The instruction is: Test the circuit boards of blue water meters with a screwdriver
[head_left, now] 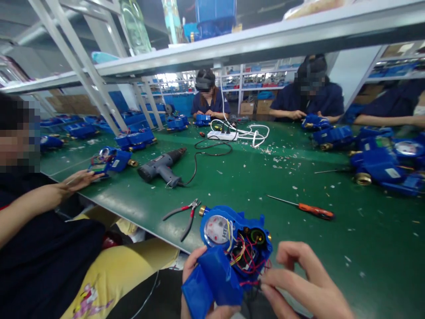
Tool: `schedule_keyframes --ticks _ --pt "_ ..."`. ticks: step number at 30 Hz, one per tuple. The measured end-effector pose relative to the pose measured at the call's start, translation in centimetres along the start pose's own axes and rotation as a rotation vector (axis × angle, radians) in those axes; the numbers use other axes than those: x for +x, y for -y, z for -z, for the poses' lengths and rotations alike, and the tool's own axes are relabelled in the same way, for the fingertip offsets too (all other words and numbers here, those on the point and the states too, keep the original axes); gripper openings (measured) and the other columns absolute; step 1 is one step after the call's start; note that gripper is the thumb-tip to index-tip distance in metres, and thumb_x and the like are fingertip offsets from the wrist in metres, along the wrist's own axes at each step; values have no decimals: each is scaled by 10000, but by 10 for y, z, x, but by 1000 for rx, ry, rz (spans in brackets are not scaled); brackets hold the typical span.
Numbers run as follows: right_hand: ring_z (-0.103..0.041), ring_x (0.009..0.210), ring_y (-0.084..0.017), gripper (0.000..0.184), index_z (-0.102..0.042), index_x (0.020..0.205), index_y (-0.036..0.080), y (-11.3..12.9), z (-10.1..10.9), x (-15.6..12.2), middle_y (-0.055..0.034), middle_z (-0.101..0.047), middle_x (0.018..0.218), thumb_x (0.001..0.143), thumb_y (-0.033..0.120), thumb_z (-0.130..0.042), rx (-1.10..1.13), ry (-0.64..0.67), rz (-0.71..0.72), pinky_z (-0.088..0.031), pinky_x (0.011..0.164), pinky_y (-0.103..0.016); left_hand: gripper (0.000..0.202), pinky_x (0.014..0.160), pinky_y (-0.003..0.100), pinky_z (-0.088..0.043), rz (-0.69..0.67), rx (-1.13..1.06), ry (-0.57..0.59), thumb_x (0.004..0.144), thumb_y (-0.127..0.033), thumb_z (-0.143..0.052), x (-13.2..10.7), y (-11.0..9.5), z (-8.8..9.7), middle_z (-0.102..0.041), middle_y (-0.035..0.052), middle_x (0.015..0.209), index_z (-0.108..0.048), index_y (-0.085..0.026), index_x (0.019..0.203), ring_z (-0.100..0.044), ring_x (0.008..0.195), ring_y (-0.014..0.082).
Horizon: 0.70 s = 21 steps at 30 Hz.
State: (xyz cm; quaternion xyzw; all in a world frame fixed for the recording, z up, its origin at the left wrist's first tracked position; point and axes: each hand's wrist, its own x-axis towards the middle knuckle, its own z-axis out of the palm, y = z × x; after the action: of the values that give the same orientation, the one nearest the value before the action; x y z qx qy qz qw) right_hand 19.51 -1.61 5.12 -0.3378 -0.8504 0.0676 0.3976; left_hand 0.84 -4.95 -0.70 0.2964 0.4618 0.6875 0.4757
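Note:
A blue water meter [234,235] with an open case, a round dial and red, yellow and black wires lies at the near edge of the green table [252,186]. My left hand [195,283] is closed round its loose blue cover [212,279] at the bottom of the view. My right hand [305,283] has its fingers pinched together at the wires on the meter's right side; what they hold is too small to make out.
Red-handled pliers [186,212] lie left of the meter, an orange screwdriver [312,210] to its right. A grey power drill [162,166] and a white power strip [222,135] sit farther back. Co-workers sit around with more blue meters [381,164]; one person's arm [43,197] reaches in from the left.

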Motion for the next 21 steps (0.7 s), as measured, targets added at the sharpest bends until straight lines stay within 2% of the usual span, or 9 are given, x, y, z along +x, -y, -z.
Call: schedule_keyframes --ticks 2,3,5,8,9,12,15,19,21 --pt "-477 984 -188 123 -586 977 206 5 3 15 -90 -421 1054 863 165 -606 -26 -60 48 -497 792 -247 807 868 490 -560 27 -33 23 365 -213 -954 2 -4 0 -717 65 1033 -618 -261 1097 -697 944 361" --pt "-451 1065 -220 172 -583 1052 206 7 1 22 -104 -427 1121 881 200 -602 -35 -38 73 -488 850 -299 800 860 484 -563 39 -55 39 365 -231 -956 3 -6 0 -716 69 1048 -620 -260 1090 -696 949 360" --pt "-379 1187 -277 241 -562 1159 214 8 -7 37 -116 -431 1254 919 225 -560 -39 86 82 -449 933 -412 793 816 451 -579 72 -92 57 354 -256 -958 5 -6 1 -714 71 1070 -619 -261 1071 -698 941 347" --pt "-348 1201 -299 118 -581 995 208 4 -20 52 -80 -469 1302 954 171 -477 -27 264 -1 -375 964 -511 841 736 398 -589 106 -125 61 301 -228 -952 10 0 4 -719 62 1028 -598 -257 1063 -708 858 311" --pt "-356 1185 -293 131 -572 942 200 1 -23 55 -70 -487 1292 961 152 -451 -13 300 -18 -357 967 -520 855 720 385 -586 108 -125 68 297 -211 -943 13 3 6 -720 57 1009 -587 -254 1073 -707 825 296" --pt "-371 1153 -277 206 -565 940 196 -9 -29 61 -51 -528 1255 924 56 -415 4 358 -13 -320 978 -514 876 718 359 -563 84 -101 115 314 -173 -917 20 12 11 -722 46 992 -560 -256 1110 -699 783 268" --pt "-414 1080 -260 244 -556 874 179 -24 -32 67 -54 -554 1197 865 -17 -411 -3 351 -26 -347 923 -470 858 756 348 -536 70 -109 164 336 -162 -915 27 15 11 -720 35 982 -563 -264 1112 -690 807 259" --pt "-471 901 -217 237 -533 792 157 -46 -34 82 -89 -547 1031 898 10 -380 -15 341 -66 -414 737 -354 809 674 299 -508 97 -160 227 394 -139 -891 39 6 0 -705 12 930 -565 -270 1122 -654 716 198" --pt "-496 859 -193 258 -540 781 161 -55 -33 92 -76 -543 956 929 42 -365 12 343 -70 -439 714 -317 826 677 287 -504 94 -166 211 374 -115 -890 47 -1 -6 -697 4 946 -565 -269 1117 -652 747 200"
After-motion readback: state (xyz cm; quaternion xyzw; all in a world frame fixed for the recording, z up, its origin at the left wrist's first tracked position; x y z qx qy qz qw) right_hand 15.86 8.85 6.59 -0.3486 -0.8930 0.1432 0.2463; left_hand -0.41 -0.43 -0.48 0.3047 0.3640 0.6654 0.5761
